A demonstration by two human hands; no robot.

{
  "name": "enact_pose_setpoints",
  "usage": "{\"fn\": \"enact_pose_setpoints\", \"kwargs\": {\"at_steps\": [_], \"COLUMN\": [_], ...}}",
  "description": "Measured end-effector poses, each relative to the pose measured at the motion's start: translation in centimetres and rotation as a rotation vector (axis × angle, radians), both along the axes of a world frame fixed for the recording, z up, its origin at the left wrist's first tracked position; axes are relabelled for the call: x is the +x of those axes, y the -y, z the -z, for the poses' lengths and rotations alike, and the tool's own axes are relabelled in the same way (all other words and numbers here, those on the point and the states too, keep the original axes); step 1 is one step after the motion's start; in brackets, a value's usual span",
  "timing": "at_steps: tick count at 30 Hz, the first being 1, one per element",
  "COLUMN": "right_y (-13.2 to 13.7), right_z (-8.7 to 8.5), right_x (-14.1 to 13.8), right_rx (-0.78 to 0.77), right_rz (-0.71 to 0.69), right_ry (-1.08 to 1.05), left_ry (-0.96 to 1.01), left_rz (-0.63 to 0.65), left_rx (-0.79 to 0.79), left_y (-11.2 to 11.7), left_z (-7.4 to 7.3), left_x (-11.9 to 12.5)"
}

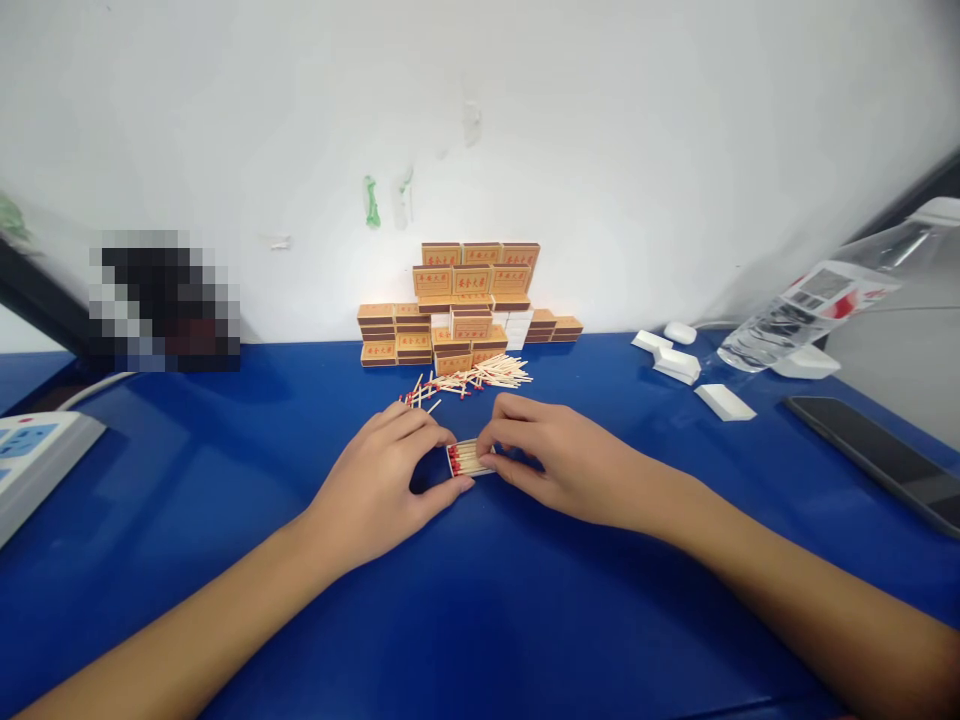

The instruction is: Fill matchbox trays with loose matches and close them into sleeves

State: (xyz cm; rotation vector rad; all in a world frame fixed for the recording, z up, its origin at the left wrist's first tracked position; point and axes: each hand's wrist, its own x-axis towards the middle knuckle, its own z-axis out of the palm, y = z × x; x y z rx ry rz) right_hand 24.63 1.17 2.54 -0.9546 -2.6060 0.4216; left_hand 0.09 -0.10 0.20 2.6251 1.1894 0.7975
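Note:
A small open matchbox tray filled with red-tipped matches lies on the blue table. My left hand curls around its left end, thumb and fingertips touching it. My right hand pinches its right end, fingers bent over the matches. Just beyond them lies a loose heap of matches. Behind that, against the white wall, stands a stack of yellow-brown matchboxes.
Several white inner trays lie at the right, with a tipped plastic water bottle and a dark phone beyond. A white power strip sits at the left edge.

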Motion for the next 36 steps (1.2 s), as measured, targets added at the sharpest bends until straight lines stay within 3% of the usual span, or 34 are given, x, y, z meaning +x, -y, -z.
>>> {"fn": "enact_pose_setpoints", "kwargs": {"at_steps": [19, 36], "right_y": [0.5, 0.5], "right_z": [-0.8, -1.1], "right_x": [0.1, 0.2], "right_rx": [-0.012, 0.001], "right_rz": [-0.110, -0.107], "right_ry": [-0.039, 0.023], "left_ry": [0.017, 0.008], "left_rz": [-0.001, -0.011], "left_rx": [-0.016, -0.026], "left_y": [0.0, 0.1], "left_z": [0.0, -0.1], "left_x": [0.0, 0.0]}}
